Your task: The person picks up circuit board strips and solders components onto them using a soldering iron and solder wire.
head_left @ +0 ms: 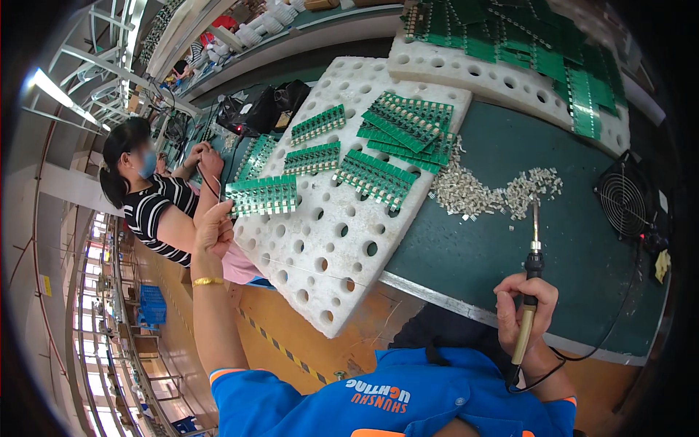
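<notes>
Pinched in the fingers of my left hand point(215, 231) is a green circuit board panel point(263, 195) with a row of small pale parts, raised over the left edge of the white foam board point(306, 255). My right hand point(530, 302) grips a soldering iron point(526, 320), its metal tip pointing up at a loose pile of small pale components point(480, 193) on the green bench top. More populated circuit boards point(408, 124) lie stacked on the foam, with a few single ones point(312, 158) beside them.
At the far right, a second foam slab point(502, 76) carries a heap of green boards point(510, 33). A black fan point(625, 195) stands on the bench point(451, 255), near the iron's cord. To my left sits a co-worker in a striped top point(156, 211), with black bags point(255, 113) nearby.
</notes>
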Action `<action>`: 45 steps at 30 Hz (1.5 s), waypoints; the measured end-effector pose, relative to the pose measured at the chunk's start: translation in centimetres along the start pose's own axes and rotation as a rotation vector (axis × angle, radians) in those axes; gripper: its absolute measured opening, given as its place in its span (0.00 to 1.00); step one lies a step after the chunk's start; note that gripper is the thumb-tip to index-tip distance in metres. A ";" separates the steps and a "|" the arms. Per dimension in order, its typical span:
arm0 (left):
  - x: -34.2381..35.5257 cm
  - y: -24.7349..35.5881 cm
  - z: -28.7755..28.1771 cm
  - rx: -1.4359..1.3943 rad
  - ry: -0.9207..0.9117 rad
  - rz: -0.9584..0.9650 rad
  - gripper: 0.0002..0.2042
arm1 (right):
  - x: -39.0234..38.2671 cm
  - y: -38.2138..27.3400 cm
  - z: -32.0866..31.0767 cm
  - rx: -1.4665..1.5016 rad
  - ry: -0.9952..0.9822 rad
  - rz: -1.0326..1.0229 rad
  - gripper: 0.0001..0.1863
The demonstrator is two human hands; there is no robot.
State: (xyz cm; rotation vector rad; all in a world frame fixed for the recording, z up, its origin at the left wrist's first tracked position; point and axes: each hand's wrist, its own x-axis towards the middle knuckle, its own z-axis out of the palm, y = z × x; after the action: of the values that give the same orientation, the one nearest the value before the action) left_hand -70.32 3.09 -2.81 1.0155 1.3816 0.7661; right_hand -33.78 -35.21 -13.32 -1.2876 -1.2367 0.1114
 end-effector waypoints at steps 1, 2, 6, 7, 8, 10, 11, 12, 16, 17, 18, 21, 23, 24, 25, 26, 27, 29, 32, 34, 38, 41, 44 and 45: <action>-1.4 0.4 1.1 -0.028 -0.061 0.046 0.10 | 0.1 -0.2 -0.1 0.008 0.003 -0.007 0.21; -2.9 0.8 2.4 -0.055 -0.056 0.072 0.09 | 0.3 -0.3 0.0 -0.025 0.000 0.008 0.21; -9.1 -1.3 9.5 -0.040 -0.341 0.107 0.08 | 0.5 -0.7 0.3 0.022 0.052 0.014 0.23; -10.4 -2.4 11.6 -0.081 -0.381 0.074 0.07 | 0.4 -0.8 0.3 0.018 0.047 0.050 0.25; -12.0 -3.6 13.4 -0.096 -0.452 0.060 0.08 | 0.2 -0.8 0.3 0.025 0.052 0.072 0.26; -14.4 -5.7 16.8 -0.129 -0.502 -0.057 0.06 | -0.1 -0.7 -0.3 0.053 0.056 0.168 0.28; -15.3 -6.7 18.3 -0.104 -0.511 -0.096 0.04 | -0.5 -0.9 -0.7 0.121 0.069 0.265 0.27; -16.2 -7.7 19.7 -0.093 -0.516 -0.145 0.03 | -0.7 -0.8 -1.3 0.161 0.083 0.281 0.26; -17.9 -10.5 23.9 -0.079 -0.608 -0.268 0.04 | -2.0 -1.6 -3.5 0.258 0.204 0.398 0.23; -18.2 -11.1 24.7 -0.105 -0.677 -0.232 0.04 | -2.3 -1.8 -3.9 0.234 0.254 0.405 0.22; -18.5 -11.7 25.5 -0.089 -0.675 -0.237 0.04 | -2.5 -2.0 -4.5 0.107 0.274 0.390 0.20; -18.9 -12.9 28.0 -0.072 -0.682 -0.235 0.05 | -3.0 -2.2 -6.1 0.045 0.351 0.443 0.20; -18.8 -13.2 29.7 -0.073 -0.691 -0.224 0.06 | -3.2 -2.4 -7.1 -0.042 0.372 0.390 0.21; -18.7 -13.5 30.5 -0.037 -0.705 -0.227 0.08 | -3.3 -2.3 -7.6 -0.085 0.397 0.299 0.21; -18.7 -13.7 31.2 0.009 -0.723 -0.237 0.10 | -3.4 -2.4 -7.9 -0.162 0.390 0.239 0.22; -18.6 -13.8 31.8 -0.004 -0.715 -0.233 0.10 | -3.5 -2.4 -8.3 -0.232 0.402 0.147 0.23; -18.6 -14.0 32.3 0.027 -0.740 -0.224 0.13 | -3.6 -2.4 -8.6 -0.347 0.345 0.024 0.26; -18.5 -14.4 32.7 0.084 -0.780 -0.214 0.18 | -3.9 -2.6 -9.7 -0.544 0.258 -0.166 0.21; -18.4 -14.9 33.0 0.025 -0.820 -0.279 0.18 | -4.6 -2.8 -11.1 -0.686 0.085 -0.254 0.20; -18.5 -15.1 33.5 0.032 -0.891 -0.295 0.20 | -5.0 -2.5 -11.6 -0.844 -0.047 -0.359 0.22; -19.4 -15.0 34.3 0.066 -0.956 -0.333 0.19 | -5.6 -2.0 -11.3 -0.838 -0.079 -0.473 0.19; -20.1 -14.9 34.8 0.090 -0.987 -0.299 0.18 | -5.9 -1.8 -10.8 -0.774 -0.090 -0.446 0.20; -20.2 -15.1 35.0 0.164 -0.975 -0.279 0.16 | -6.5 -1.6 -9.9 -0.741 -0.129 -0.449 0.19; -20.1 -15.2 34.9 0.168 -0.955 -0.257 0.16 | -6.8 -1.5 -9.5 -0.706 -0.168 -0.433 0.19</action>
State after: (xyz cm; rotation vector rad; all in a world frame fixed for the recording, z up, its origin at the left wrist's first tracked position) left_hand -39.31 -25.55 -11.24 1.0910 0.7095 -0.0679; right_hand -30.44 -46.44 -14.37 -1.5825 -1.7589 -0.5872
